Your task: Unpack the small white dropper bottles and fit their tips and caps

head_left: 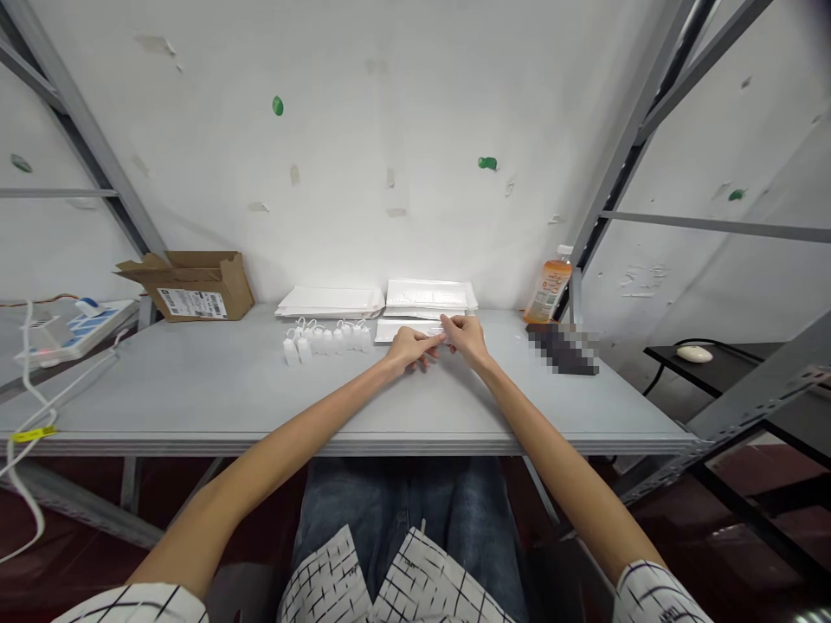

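My left hand [414,348] and my right hand [465,337] meet over the middle of the grey table, fingertips pinched close together. Between them is a small pale or see-through bit, too small to make out. Just behind my hands lies a flat white packet [393,331], partly covered by them. Beyond it sits a stack of glossy white packets [428,292]. A second stack of flat white packets [331,300] lies to its left. In front of that stack, left of my hands, stand several small white pieces with thin looped cords [325,338].
An open cardboard box [195,290] stands at the back left, near a power strip [84,333] with white cables. At the back right are an orange drink bottle [549,285] and a dark pixelated object [563,348]. Metal posts [616,164] frame the table [389,411].
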`<state>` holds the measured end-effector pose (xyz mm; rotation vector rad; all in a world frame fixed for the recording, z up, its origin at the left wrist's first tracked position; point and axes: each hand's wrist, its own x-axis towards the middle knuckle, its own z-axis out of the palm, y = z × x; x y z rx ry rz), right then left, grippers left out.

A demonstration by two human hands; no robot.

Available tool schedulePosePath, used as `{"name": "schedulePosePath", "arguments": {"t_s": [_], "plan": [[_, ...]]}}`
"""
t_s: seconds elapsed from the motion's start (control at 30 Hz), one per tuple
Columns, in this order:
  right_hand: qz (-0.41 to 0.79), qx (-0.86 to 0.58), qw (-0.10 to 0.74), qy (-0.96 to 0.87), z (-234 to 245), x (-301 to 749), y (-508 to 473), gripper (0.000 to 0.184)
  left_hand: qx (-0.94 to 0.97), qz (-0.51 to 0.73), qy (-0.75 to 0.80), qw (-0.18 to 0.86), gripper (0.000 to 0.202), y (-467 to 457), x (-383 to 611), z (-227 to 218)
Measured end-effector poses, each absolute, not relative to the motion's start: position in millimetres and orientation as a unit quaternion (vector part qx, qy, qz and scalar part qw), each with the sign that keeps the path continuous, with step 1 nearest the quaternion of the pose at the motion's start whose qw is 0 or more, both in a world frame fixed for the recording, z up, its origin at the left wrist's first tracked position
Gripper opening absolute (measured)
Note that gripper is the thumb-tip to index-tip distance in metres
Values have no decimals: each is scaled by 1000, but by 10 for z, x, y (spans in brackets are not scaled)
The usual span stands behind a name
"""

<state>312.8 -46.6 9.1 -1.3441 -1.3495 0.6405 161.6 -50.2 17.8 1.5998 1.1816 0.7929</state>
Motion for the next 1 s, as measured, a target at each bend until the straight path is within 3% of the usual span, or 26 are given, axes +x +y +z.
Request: {"name": "schedulePosePath", "arguments": {"t_s": [0.23, 0.5, 0.6, 0.83, 1.0], "plan": [[362, -461, 545, -600, 184, 3123, -518, 41, 536, 407, 454, 584, 30, -549, 1648, 241], [277, -518, 568, -576, 219, 3189, -491, 28, 474, 452, 454, 605, 23, -615, 1562, 278], [284, -544, 564, -552, 244, 3264, -500, 20, 538, 446, 497, 515, 21, -646, 1459, 316], [305, -589, 382, -644, 230, 3184, -571, 13, 738, 299, 596, 107, 21, -899, 949, 474], [289, -559, 367, -685, 171, 2864, -604, 24, 722, 262, 641, 7, 28, -1072, 494, 426]]}}
